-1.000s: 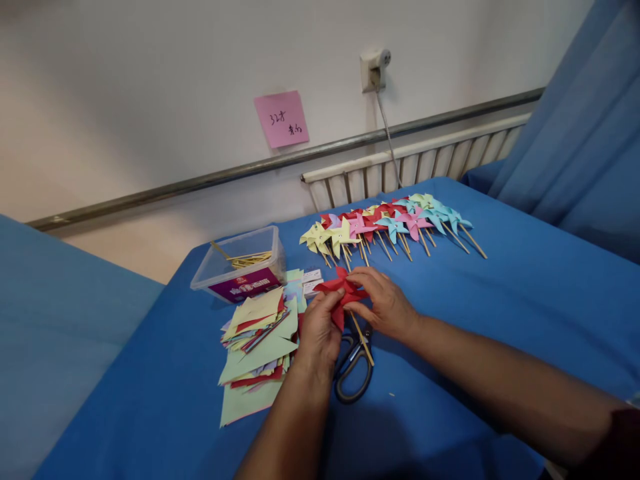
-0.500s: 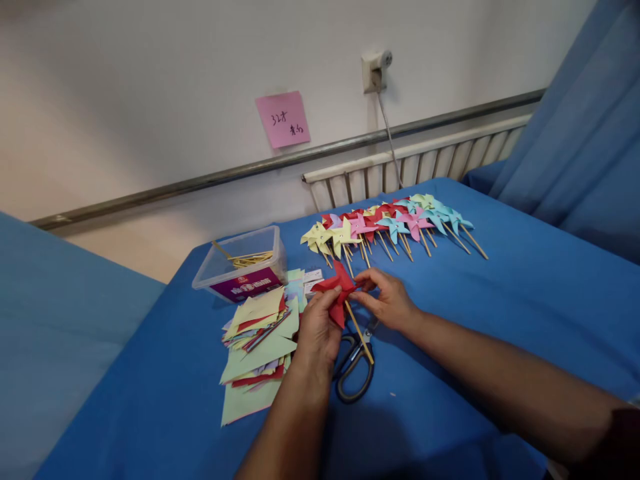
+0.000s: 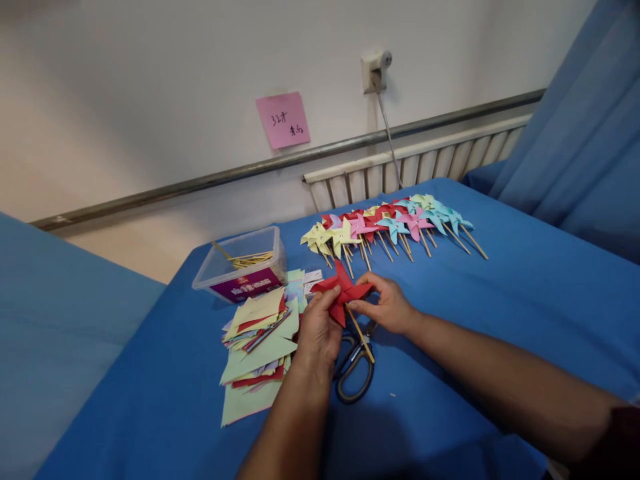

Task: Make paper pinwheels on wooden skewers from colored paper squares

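Observation:
A red paper pinwheel [image 3: 344, 291] on a thin wooden stick [image 3: 361, 335] is held between my two hands above the blue cloth. My left hand [image 3: 323, 327] is closed on it from the left, its thumb pressed on the paper near the centre. On the other side, my right hand [image 3: 387, 303] pinches the tip of the right-hand blade between thumb and fingers. Beneath the stick lies a pair of dark-handled scissors [image 3: 354, 373], its blades partly hidden. Close to my left hand is a stack of coloured paper sheets [image 3: 260, 350].
A clear plastic box [image 3: 239, 263] with several sticks stands at the left back. Finished pinwheels [image 3: 395, 223] in several colours lie in a row along the back edge. Behind are a radiator [image 3: 425, 157], a metal rail [image 3: 320, 153] and a socket with a cord [image 3: 375, 72].
My right hand has shifted slightly, and the red pinwheel's right blade now shows spread out to the right between its fingers. My left hand has stayed almost still.

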`<state>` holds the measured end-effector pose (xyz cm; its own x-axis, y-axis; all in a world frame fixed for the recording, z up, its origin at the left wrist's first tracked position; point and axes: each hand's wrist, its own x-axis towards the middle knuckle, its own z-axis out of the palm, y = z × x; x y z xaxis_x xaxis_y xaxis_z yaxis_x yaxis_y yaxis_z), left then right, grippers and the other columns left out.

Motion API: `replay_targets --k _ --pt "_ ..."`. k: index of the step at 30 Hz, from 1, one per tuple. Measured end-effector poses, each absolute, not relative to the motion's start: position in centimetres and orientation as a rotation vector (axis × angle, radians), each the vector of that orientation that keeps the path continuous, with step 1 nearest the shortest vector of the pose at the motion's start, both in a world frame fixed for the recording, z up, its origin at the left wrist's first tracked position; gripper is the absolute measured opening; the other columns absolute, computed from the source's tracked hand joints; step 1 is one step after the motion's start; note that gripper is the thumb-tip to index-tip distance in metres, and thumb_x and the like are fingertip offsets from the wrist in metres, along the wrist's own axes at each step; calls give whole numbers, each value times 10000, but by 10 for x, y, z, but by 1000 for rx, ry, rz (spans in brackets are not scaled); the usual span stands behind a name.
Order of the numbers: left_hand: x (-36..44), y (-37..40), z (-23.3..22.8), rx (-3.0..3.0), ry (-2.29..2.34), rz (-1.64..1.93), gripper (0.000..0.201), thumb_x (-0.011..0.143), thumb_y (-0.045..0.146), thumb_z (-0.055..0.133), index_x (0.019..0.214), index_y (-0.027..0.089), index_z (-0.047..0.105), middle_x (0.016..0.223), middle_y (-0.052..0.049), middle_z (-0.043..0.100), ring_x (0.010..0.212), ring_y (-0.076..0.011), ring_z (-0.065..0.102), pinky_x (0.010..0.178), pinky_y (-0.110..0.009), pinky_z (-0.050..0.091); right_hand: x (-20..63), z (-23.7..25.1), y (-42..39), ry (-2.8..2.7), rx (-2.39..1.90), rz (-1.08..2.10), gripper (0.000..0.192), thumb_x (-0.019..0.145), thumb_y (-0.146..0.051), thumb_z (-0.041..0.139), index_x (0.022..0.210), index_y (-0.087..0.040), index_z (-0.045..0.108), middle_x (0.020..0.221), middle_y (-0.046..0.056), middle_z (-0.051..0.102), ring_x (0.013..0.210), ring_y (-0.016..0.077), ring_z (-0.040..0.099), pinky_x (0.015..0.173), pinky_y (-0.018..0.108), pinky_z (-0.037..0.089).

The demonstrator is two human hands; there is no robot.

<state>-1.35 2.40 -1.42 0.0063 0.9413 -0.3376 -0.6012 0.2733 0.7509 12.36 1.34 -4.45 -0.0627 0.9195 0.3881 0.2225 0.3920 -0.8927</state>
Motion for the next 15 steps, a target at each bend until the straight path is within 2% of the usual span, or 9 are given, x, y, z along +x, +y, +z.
replay_targets --k 5,15 --pt "-12 22 -13 450 931 1241 123 646 43 717 728 119 665 682 -16 692 570 -92 616 628 -198 490 124 -46 13 -1572 -1043 755 218 832 -414 618 825 -196 617 749 5 636 704 145 575 668 274 454" --pt "-12 22 -12 459 930 1253 124 643 45 717 727 118 661 683 -17 694 602 -100 628 656 -209 510 126 -49 15 -1609 -1030 724 233 887 -383 551 776 -192 626 636 -22 552 598 119 511 582 250 402"
